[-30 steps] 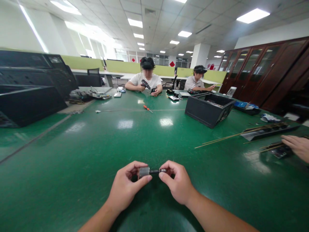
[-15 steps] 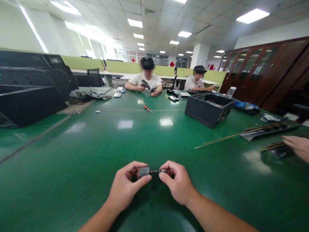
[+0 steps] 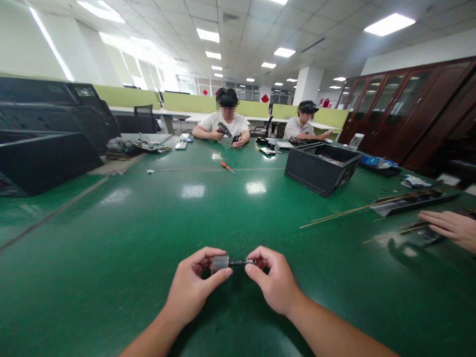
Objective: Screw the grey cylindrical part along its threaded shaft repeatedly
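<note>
Two hands are working close together near you, low in the middle of the view. Your left hand [image 3: 193, 288] is pinching a small grey metal cylinder [image 3: 220, 263] between thumb and fingers. Your right hand [image 3: 274, 285] is pinching the thin dark shaft [image 3: 241, 262] that is sticking out of the cylinder's right end. Both hands are closed on the little part and are sitting just beside each other, with only that part between them. You are holding it at the near side of the green table [image 3: 141, 223], and I cannot tell if it is touching the top.

Far off on the table an orange-handled screwdriver [image 3: 226, 167] is lying by itself. To the right of it a black plastic bin [image 3: 320, 169] is sitting. Nearer and further right, some thin brass rods [image 3: 342, 214] are lying across the table, next to a long dark strip [image 3: 412, 202]. From the right edge another person's hand [image 3: 448, 227] is reaching in and touching a dark flat part [image 3: 422, 236] there.

At the far side two people [image 3: 226, 123] are sitting, and one is holding a black power drill [image 3: 224, 130]. On the left some big black cases [image 3: 44, 144] are standing. On the far right dark brown wooden cabinets [image 3: 409, 109] are lining the wall.
</note>
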The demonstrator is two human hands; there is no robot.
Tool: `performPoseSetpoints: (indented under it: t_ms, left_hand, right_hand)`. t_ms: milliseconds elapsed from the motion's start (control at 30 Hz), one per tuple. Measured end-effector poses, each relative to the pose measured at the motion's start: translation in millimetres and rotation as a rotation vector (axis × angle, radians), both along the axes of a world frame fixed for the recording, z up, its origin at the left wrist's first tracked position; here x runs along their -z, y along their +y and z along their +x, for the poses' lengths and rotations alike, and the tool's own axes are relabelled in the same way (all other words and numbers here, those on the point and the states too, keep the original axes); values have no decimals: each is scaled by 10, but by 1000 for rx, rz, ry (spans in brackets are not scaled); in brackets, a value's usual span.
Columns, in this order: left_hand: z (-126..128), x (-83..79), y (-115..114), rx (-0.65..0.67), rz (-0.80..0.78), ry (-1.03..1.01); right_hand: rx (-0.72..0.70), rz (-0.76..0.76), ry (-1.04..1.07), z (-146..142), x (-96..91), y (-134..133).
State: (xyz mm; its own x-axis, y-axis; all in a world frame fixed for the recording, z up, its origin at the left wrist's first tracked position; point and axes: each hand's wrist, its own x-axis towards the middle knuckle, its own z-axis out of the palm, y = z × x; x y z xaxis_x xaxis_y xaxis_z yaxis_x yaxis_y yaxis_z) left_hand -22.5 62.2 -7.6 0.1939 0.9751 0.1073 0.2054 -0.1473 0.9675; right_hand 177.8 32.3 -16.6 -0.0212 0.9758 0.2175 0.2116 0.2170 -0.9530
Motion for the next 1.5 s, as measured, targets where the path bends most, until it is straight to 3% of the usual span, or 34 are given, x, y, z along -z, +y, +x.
performPoseSetpoints:
  t_ms: [1100, 1200, 1367, 1500]
  left_hand:
    - [-8, -9, 17, -11, -17, -67]
    - [-8, -20, 25, -13, -35, -85]
    - [-12, -6, 73, -40, -84, -150]
    - [-17, 36, 124, -23, -98, -215]
  right_hand:
    - [-6, -9, 23, 3, 3, -13]
    - [-3, -35, 126, -6, 30, 7]
    - [30, -116, 514, -3, 79, 93]
    - [32, -196, 614, -11, 103, 130]
